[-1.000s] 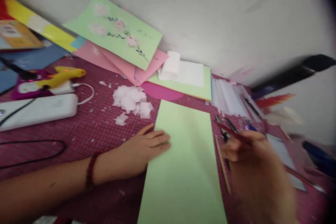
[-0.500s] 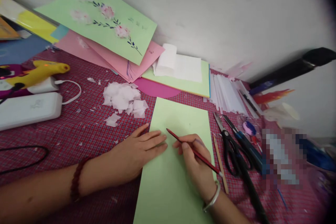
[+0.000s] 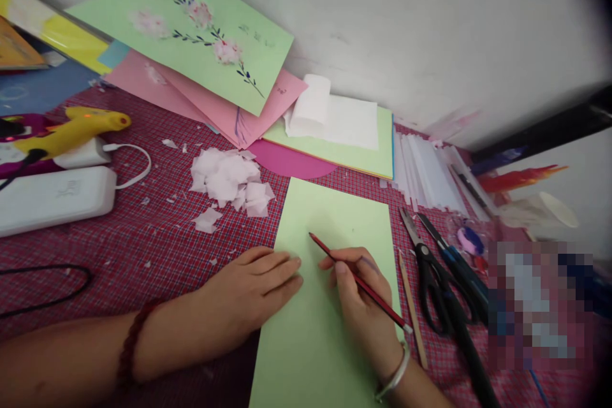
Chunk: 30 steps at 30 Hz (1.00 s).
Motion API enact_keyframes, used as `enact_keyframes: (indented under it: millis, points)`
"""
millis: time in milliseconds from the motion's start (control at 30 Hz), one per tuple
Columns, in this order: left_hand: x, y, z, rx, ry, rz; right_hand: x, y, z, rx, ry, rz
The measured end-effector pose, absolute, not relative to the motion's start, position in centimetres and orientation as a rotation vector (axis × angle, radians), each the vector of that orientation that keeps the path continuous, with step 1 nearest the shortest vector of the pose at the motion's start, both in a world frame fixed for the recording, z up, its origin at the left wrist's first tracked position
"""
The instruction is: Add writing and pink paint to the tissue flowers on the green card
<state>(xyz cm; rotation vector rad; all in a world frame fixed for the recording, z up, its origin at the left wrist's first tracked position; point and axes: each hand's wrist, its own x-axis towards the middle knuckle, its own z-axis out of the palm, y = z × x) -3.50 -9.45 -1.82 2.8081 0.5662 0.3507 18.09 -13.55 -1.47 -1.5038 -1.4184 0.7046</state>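
A sheet of light green paper [image 3: 306, 338] lies on the checked cloth in front of me. My left hand [image 3: 255, 284] rests flat with its fingers stretched over the sheet's left edge. In my right hand [image 3: 366, 299] is a dark red pencil [image 3: 367, 290], gripped between thumb and fingers, its tip pointing up and left over the upper part of the sheet. Whether the tip touches the paper I cannot tell. Just left of the sheet is a pile of torn white paper pieces [image 3: 224, 178].
At right lie a wooden stick [image 3: 412, 309], black-handled scissors [image 3: 433, 280] and a blue cutter knife [image 3: 454, 258]. Behind are white strips [image 3: 430, 172], a tissue roll [image 3: 312, 105] and a green flower card [image 3: 205, 32]. A yellow glue gun [image 3: 79, 131] and white power bank [image 3: 57, 197] stand left.
The view has shifted slightly, so most things sit a little further right. My left hand's fingers have drawn closer together and slightly back; the pencil stays in my right hand.
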Motion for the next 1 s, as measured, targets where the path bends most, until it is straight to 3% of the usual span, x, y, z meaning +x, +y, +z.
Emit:
enact_keyframes:
  millis: [1000]
  points:
    - [-3.46,-9.07,-1.57,2.775,0.567,0.358,18.41,-13.50,-1.64,-1.539,-1.439,0.689]
